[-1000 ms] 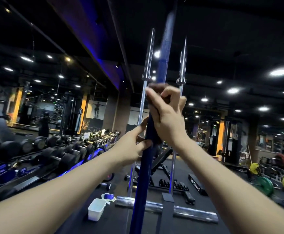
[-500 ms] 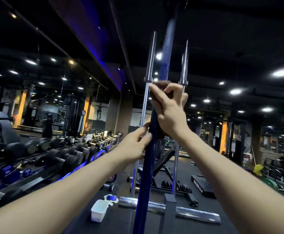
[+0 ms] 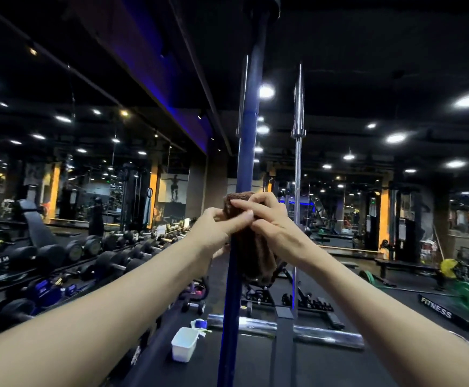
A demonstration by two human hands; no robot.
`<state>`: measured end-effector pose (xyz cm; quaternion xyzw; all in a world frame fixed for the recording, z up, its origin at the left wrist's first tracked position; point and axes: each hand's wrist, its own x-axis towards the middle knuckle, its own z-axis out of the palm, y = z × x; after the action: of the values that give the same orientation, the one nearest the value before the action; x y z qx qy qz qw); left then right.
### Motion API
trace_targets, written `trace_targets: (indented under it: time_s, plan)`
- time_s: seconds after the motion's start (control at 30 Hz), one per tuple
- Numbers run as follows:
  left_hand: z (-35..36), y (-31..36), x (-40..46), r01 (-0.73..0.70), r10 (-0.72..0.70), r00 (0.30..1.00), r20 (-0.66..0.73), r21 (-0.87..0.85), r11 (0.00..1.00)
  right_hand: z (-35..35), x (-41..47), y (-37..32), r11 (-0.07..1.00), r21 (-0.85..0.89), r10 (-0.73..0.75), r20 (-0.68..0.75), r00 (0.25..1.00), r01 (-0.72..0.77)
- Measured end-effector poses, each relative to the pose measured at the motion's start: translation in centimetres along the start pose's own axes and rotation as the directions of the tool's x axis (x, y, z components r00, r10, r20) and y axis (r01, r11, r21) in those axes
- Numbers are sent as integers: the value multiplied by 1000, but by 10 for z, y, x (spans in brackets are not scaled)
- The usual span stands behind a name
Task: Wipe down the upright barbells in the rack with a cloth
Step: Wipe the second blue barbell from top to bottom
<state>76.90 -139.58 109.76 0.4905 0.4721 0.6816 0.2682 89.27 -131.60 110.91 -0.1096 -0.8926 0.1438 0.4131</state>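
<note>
- wrapping of the brown cloth [image 3: 251,241] around the near blue barbell [image 3: 248,141] is shown; the cloth is kept folded round the shaft so that the whole circumference is judged to be wiped in one pass.
- the right hand [image 3: 276,230] is closed over the cloth, its fingers curled round cloth and shaft together.
- the left hand [image 3: 216,233] is pressed against the cloth from the other side, thumb and fingers pinching its upper edge; how far its fingers reach behind the shaft cannot be told.
- a loose tail of cloth is left hanging below the fingers.
- bare shaft is available above and below the fingers for sliding.
- beyond the fingers, two chrome barbells [image 3: 298,163] stand upright, well apart from the grip.
- below the fingers, a white tub [image 3: 184,344] is set on the floor beside the rack base [image 3: 311,332].
</note>
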Motion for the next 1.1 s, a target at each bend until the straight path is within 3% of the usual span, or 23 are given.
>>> trace_targets:
  time_s: [0.13, 0.2, 0.27, 0.33, 0.43, 0.53, 0.63, 0.7, 0.87, 0.93, 1.0, 1.1]
  plan:
    - [2, 3, 6, -59, 85, 987, -139, 178, 982, -16, 8, 2, 993, -2, -117, -38, 992, 117]
    - [3, 17, 8, -118, 147, 983, -114, 229, 966, -30, 16, 2, 994, -53, -102, -125, 987, 96]
    - [0, 43, 10, -212, 237, 971, -28, 351, 912, -44, 25, 2, 996, -91, -30, -111, 993, 20]
    - [-1, 74, 12, -284, 285, 954, 92, 581, 763, -52, 34, 4, 998, -63, 17, -50, 999, -20]
    - [8, 110, 29, -304, 361, 919, 156, 864, 402, -51, 47, 4, 997, 80, 17, -48, 999, -13]
    - [34, 115, 44, -268, 622, 777, 95, 944, 191, -60, 59, 6, 957, 288, 84, -176, 981, -31]
    - [58, 87, 42, -45, 855, 518, -30, 997, 62, -66, 66, 20, 897, 428, 211, -200, 957, -108]
    - [66, 66, 38, 44, 885, 465, -11, 999, -11, -65, 68, 30, 881, 461, 221, -199, 955, -108]
    - [62, 43, 26, 261, 739, 645, -193, 965, 25, -66, 70, 39, 793, 607, 187, -149, 971, -60]
    - [66, 39, 25, 271, 654, 706, -271, 957, 103, -65, 68, 42, 774, 631, 161, -121, 980, -49]
    - [67, 49, 34, 170, 577, 760, -298, 949, 266, -65, 67, 47, 761, 648, 132, -94, 987, -41]
    - [59, 82, 39, -59, 441, 834, -331, 742, 667, -67, 67, 57, 765, 643, 81, -58, 995, -24]
